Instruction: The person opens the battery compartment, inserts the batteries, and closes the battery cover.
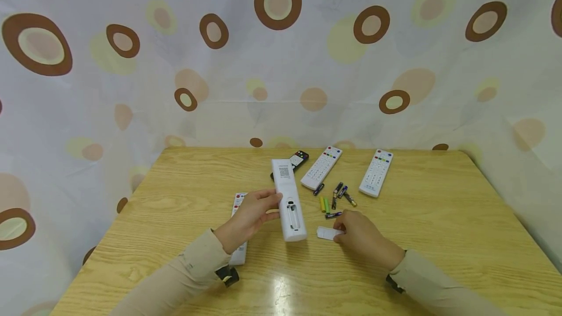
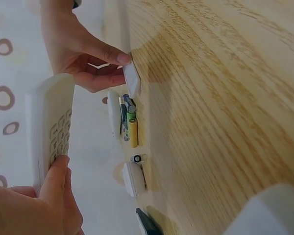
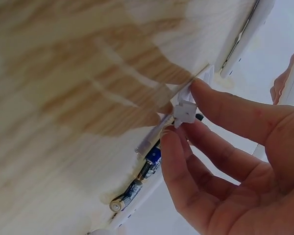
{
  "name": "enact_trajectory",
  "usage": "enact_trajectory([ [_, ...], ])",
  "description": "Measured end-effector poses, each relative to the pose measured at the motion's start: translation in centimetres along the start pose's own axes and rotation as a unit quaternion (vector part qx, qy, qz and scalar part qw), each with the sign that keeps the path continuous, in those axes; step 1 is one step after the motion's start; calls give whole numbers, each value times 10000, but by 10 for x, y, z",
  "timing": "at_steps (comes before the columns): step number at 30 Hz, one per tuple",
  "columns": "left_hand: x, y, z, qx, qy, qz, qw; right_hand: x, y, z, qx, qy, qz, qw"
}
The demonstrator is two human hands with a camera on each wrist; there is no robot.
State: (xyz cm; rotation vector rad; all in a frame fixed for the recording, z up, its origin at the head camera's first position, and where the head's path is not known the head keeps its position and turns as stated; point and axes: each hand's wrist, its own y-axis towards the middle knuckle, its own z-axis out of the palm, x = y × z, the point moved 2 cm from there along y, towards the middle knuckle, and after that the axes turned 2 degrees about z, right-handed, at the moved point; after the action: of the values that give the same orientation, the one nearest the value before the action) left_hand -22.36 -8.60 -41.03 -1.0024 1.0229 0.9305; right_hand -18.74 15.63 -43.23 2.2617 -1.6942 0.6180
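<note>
My left hand (image 1: 251, 216) grips a white remote control (image 1: 286, 189) by its side, raised above the table. Its back faces up in the head view, and the battery compartment (image 1: 293, 216) is uncovered with no batteries visible inside. In the left wrist view the keypad side of this remote (image 2: 56, 127) shows, a finger lying against the buttons. Between thumb and fingers my right hand (image 1: 363, 238) pinches a small white battery cover (image 1: 328, 232) by one end, low over the table. The right wrist view shows the end of that cover (image 3: 185, 112) between the fingertips.
Several loose batteries (image 1: 334, 199), among them a yellow one (image 1: 322, 204) and a green one (image 1: 327, 206), lie beyond the right hand. Two white remotes (image 1: 322, 167) (image 1: 376, 173) and a black remote (image 1: 299, 160) lie farther back. Another white remote (image 1: 238, 255) lies under the left forearm.
</note>
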Motion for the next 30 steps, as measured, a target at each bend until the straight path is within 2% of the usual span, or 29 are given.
enact_trajectory([
  [7,-2,-1,1,46,-46,7,10000,-1,-2,-7,12,-6,31,10000],
  [12,-1,-1,1,64,1,35,10000,-9,1,-15,-206,-56,-142,9997],
  [18,-1,-2,1,17,39,22,10000,-19,15,-22,-490,-303,-512,9970],
  [25,-1,-1,2,-15,33,-4,10000,-20,34,-17,13,72,-519,9986],
  [30,-1,-1,1,38,53,-44,10000,-20,41,-13,152,-402,-680,9968],
])
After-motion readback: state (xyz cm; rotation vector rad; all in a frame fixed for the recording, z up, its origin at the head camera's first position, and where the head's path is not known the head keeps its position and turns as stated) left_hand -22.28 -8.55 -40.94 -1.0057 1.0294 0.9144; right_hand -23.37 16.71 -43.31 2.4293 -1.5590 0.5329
